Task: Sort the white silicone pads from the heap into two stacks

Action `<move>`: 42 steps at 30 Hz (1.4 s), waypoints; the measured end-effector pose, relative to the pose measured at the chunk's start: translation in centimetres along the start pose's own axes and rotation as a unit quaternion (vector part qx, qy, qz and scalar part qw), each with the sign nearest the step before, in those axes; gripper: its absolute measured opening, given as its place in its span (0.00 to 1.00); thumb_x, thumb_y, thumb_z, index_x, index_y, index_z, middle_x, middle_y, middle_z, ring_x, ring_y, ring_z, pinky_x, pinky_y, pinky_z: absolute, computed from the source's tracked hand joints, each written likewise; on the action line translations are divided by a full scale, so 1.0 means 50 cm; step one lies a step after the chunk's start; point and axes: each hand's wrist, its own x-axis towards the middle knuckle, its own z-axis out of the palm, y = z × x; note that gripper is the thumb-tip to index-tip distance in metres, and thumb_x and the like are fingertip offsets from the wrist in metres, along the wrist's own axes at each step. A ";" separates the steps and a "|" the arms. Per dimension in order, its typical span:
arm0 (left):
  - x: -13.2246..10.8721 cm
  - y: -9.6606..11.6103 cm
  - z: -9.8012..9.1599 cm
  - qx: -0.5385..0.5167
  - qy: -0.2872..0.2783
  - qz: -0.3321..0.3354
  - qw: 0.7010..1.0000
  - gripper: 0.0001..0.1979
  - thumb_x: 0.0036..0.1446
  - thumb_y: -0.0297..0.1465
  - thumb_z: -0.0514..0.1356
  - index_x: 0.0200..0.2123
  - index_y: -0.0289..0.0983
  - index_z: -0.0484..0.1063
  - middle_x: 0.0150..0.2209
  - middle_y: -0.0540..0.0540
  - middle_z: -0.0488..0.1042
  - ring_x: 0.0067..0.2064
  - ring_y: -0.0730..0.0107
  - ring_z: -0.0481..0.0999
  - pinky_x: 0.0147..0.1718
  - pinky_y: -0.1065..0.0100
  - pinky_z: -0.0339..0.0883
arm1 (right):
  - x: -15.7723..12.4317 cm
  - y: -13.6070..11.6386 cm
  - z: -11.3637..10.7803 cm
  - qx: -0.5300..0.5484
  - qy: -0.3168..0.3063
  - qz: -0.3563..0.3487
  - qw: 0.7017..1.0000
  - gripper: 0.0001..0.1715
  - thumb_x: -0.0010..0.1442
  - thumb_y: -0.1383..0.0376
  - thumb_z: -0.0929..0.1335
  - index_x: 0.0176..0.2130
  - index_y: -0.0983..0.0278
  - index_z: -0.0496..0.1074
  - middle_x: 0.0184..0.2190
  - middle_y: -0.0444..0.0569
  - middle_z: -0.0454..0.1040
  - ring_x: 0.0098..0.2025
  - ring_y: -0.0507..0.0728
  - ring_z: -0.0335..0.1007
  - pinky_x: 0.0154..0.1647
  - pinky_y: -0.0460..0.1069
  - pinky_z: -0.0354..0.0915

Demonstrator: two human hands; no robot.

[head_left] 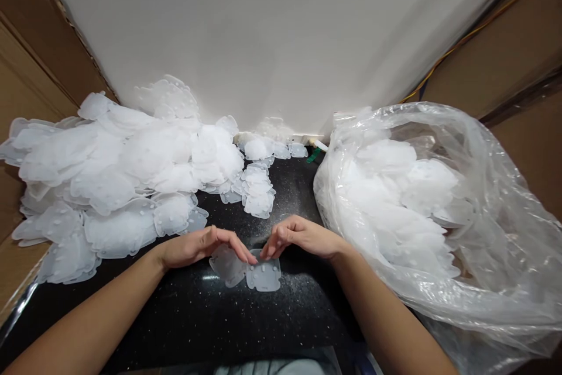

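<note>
Two frosted plastic plates lie on the black tabletop in front of me, each thin and squarish with notched edges and small raised bumps. The right-hand plate (264,277) sits flat, partly against or over the left-hand plate (227,268). My left hand (202,246) reaches across the left plate with fingers stretched out, its fingertips at the right plate's upper left corner. Opposite it, my right hand (301,236) has its fingers loosely bent down, tips at that plate's upper edge. Neither hand visibly grips a plate.
A large heap of similar plates (132,158) covers the left side, with a smaller group (258,191) beside it. On the right, an open clear plastic bag (496,188) holds many more. Behind stands a pale wall (281,41); cardboard (26,30) flanks both sides.
</note>
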 end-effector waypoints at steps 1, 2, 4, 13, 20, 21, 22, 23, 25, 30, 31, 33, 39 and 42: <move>-0.002 0.005 -0.001 0.037 -0.027 0.001 0.999 0.36 0.57 0.60 0.49 0.43 0.35 0.81 0.53 0.33 0.77 0.58 0.45 0.71 0.61 0.51 0.56 | 0.002 0.000 0.001 -0.020 0.027 -0.015 0.999 0.32 0.59 0.40 0.65 0.33 0.66 0.77 0.34 0.54 0.81 0.37 0.57 0.77 0.42 0.53 0.70; -0.003 0.010 -0.002 0.068 -0.052 0.002 0.996 0.35 0.56 0.59 0.50 0.44 0.36 0.81 0.54 0.34 0.76 0.60 0.45 0.70 0.63 0.52 0.52 | 0.006 0.003 0.001 -0.046 0.075 -0.034 0.996 0.30 0.60 0.42 0.65 0.34 0.65 0.76 0.34 0.53 0.80 0.36 0.56 0.76 0.40 0.52 0.69; -0.006 0.019 -0.002 0.104 -0.089 -0.002 0.991 0.29 0.56 0.55 0.56 0.46 0.38 0.81 0.54 0.37 0.76 0.61 0.46 0.69 0.65 0.53 0.49 | 0.018 0.013 -0.002 -0.118 0.195 -0.064 0.972 0.23 0.62 0.47 0.65 0.34 0.64 0.74 0.31 0.49 0.78 0.32 0.55 0.74 0.37 0.51 0.68; -0.006 0.017 0.027 0.172 0.091 0.046 0.980 0.14 0.61 0.29 0.58 0.45 0.43 0.81 0.45 0.41 0.82 0.59 0.50 0.72 0.60 0.47 0.60 | 0.057 0.058 -0.011 -0.432 0.333 -0.132 0.828 0.15 0.55 0.66 0.72 0.44 0.60 0.72 0.45 0.52 0.68 0.46 0.60 0.67 0.48 0.56 0.67; -0.008 0.030 0.029 0.223 -0.101 0.001 0.970 0.24 0.46 0.25 0.70 0.49 0.47 0.79 0.54 0.45 0.77 0.65 0.45 0.63 0.67 0.42 0.30 | 0.073 0.049 -0.008 -0.580 0.296 -0.114 0.750 0.10 0.64 0.68 0.64 0.33 0.62 0.74 0.42 0.55 0.74 0.46 0.62 0.67 0.49 0.58 0.64; -0.005 0.027 0.025 0.214 -0.066 -0.002 0.975 0.22 0.50 0.27 0.68 0.49 0.46 0.78 0.55 0.44 0.76 0.65 0.46 0.63 0.67 0.42 0.33 | 0.073 0.047 -0.009 -0.582 0.293 -0.114 0.750 0.10 0.64 0.68 0.64 0.33 0.62 0.74 0.43 0.55 0.74 0.47 0.62 0.67 0.49 0.58 0.64; -0.001 0.021 0.021 0.197 -0.014 -0.004 0.980 0.19 0.53 0.30 0.67 0.50 0.44 0.78 0.55 0.42 0.76 0.64 0.47 0.65 0.66 0.43 0.38 | 0.071 0.046 -0.010 -0.580 0.286 -0.117 0.754 0.08 0.64 0.68 0.65 0.34 0.62 0.73 0.44 0.55 0.74 0.47 0.62 0.68 0.49 0.57 0.64; 0.005 0.013 0.017 0.171 0.050 -0.003 0.984 0.17 0.56 0.33 0.65 0.50 0.43 0.78 0.55 0.41 0.76 0.63 0.48 0.67 0.66 0.44 0.44 | 0.070 0.046 -0.010 -0.576 0.277 -0.121 0.760 0.05 0.63 0.67 0.66 0.36 0.62 0.73 0.45 0.55 0.74 0.48 0.62 0.68 0.49 0.57 0.64; 0.017 -0.005 0.009 0.096 0.181 0.011 0.979 0.16 0.57 0.36 0.64 0.49 0.41 0.77 0.54 0.39 0.77 0.60 0.49 0.71 0.63 0.47 0.55 | 0.068 0.045 -0.011 -0.566 0.255 -0.127 0.774 0.04 0.62 0.67 0.67 0.39 0.61 0.72 0.45 0.54 0.74 0.47 0.62 0.68 0.48 0.56 0.65; 0.036 -0.030 0.008 -0.070 0.318 0.036 0.945 0.20 0.54 0.36 0.68 0.49 0.39 0.74 0.51 0.40 0.76 0.58 0.54 0.72 0.62 0.52 0.58 | 0.069 0.040 0.002 -0.456 0.363 -0.117 0.804 0.05 0.61 0.67 0.64 0.32 0.61 0.68 0.33 0.50 0.75 0.37 0.59 0.70 0.44 0.54 0.65; 0.037 -0.031 0.011 -0.089 0.322 0.039 0.942 0.21 0.53 0.36 0.68 0.50 0.40 0.73 0.51 0.40 0.75 0.58 0.55 0.72 0.62 0.53 0.58 | 0.070 0.039 0.008 -0.393 0.384 -0.123 0.827 0.05 0.61 0.65 0.64 0.32 0.61 0.67 0.30 0.48 0.74 0.34 0.57 0.70 0.41 0.53 0.65; 0.039 -0.034 0.016 -0.113 0.322 0.041 0.939 0.23 0.53 0.36 0.68 0.52 0.41 0.71 0.51 0.41 0.75 0.56 0.57 0.73 0.59 0.55 0.61 | 0.073 0.040 0.022 -0.251 0.359 -0.138 0.888 0.09 0.61 0.59 0.64 0.32 0.60 0.66 0.27 0.45 0.72 0.30 0.55 0.69 0.36 0.50 0.66; 0.044 -0.053 0.018 -0.116 0.310 -0.016 0.944 0.29 0.48 0.33 0.72 0.53 0.35 0.70 0.37 0.43 0.80 0.39 0.62 0.80 0.41 0.65 0.71 | 0.087 0.057 0.026 -0.283 0.308 -0.155 0.895 0.10 0.63 0.59 0.64 0.34 0.61 0.70 0.30 0.47 0.73 0.32 0.55 0.69 0.37 0.50 0.67; 0.044 -0.050 0.015 -0.151 0.329 -0.026 0.932 0.21 0.53 0.32 0.69 0.50 0.36 0.73 0.42 0.42 0.79 0.43 0.61 0.80 0.43 0.65 0.72 | 0.093 0.070 0.007 -0.450 0.338 -0.163 0.810 0.04 0.60 0.65 0.68 0.38 0.60 0.72 0.38 0.51 0.72 0.40 0.58 0.69 0.43 0.53 0.67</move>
